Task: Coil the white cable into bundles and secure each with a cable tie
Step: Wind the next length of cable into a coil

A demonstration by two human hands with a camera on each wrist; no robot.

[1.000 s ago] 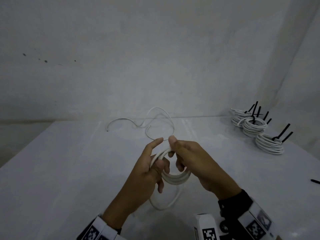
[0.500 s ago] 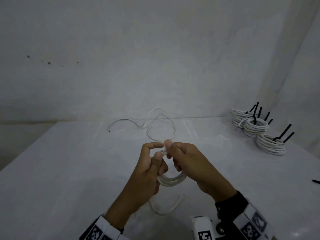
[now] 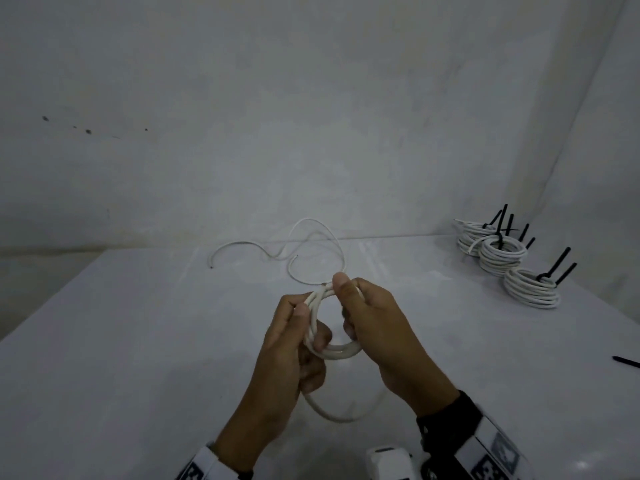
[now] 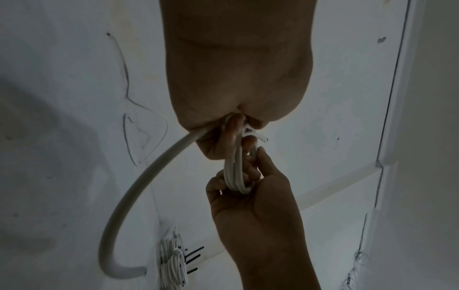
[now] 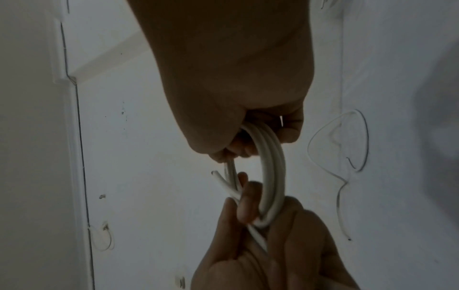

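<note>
Both hands hold a small coil of white cable [image 3: 337, 353] above the table's middle. My left hand [image 3: 308, 323] grips the coil's left side, fingers curled through the ring. At the top right, my right hand [image 3: 353, 299] pinches the turns with the thumb on top. The cable's loose tail [image 3: 332, 414] hangs in a loop under the hands. In the left wrist view the coil [image 4: 234, 172] runs between the two hands and the tail [image 4: 149, 176] curves away. In the right wrist view a short cut end [image 5: 218, 176] sticks out beside the coil [image 5: 272, 176].
A thin loose white cable [image 3: 304, 244] lies at the table's far side. Several finished bundles [image 3: 531, 289] with black ties stand at the back right. One black cable tie [image 3: 625, 361] lies at the right edge. White walls close the back and right.
My left thumb has come down onto the coil's left side. The right thumb has shifted onto the top of the turns. The ring now faces me more openly.
</note>
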